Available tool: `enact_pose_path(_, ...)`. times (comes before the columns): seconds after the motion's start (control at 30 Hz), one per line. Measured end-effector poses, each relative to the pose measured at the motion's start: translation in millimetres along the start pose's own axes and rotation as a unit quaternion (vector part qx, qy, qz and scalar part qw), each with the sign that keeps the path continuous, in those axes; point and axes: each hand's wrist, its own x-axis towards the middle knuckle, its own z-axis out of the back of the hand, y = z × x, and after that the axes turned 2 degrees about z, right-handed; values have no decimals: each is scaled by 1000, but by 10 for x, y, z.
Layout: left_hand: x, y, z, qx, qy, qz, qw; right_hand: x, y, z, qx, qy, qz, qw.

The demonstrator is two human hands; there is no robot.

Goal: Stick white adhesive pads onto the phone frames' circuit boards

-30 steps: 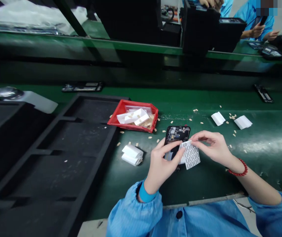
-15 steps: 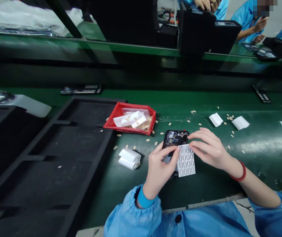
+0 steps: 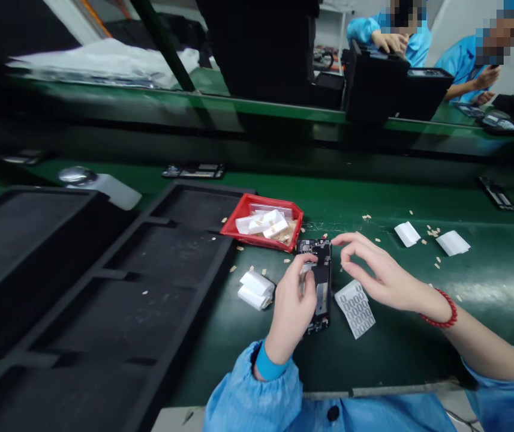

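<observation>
Phone (image 3: 324, 277) edge (seemingly) apart from sheet (image 3: 356, 309)

Green tabletop (image 3: 400, 342), glossy, scratched just right of red bin (image 3: 259, 241). Carries opened phone (image 3: 324, 283), printed white sheet (image 3: 356, 312) just right of it. Bears compartmented black tray (image 3: 117, 318) at left, bin just beside. Folded white paper (image 3: 255, 290) left of phone, two folded slips (image 3: 453, 243) right. Scattered tan chips (image 3: 433, 231). Other opened phones (image 3: 194, 171) farther back.

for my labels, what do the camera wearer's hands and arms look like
The left hand is ungloved, with a bright blue band at the wrist and a blue sleeve gathered at the cuff. The right hand, also ungloved, has a red beaded bracelet; the right sleeve is blue too.
</observation>
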Motion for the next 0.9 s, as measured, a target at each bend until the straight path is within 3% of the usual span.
enact_pose_path(0.17, -33, 14, -2, -22, 14, -63, 998, 356, -57, -172, -36, 14, 47, 998)
enact_pose_path(0.27, -56, 38, -36, -28, 9, -67, 997, 462, -63, -225, -21, 1, 69, 997)
enact_pose_path(0.47, -86, -24, -17, -70, 25, -63, 995, 441, -20, -247, 58, -146, -35, 987)
enact_pose_path(0.7, -92, -24, -27, -83, 27, -78, 993, 469, 44, -303, 118, -79, -60, 988)
enact_pose_path(0.8, -98, -15, -38, -110, 28, -57, 992, 455, 96, -290, 109, -97, -34, 989)
enact_pose_path(0.9, -78, -55, -13, -201, 5, 38, 979, 381, 184, -269, 105, -123, 13, 987)
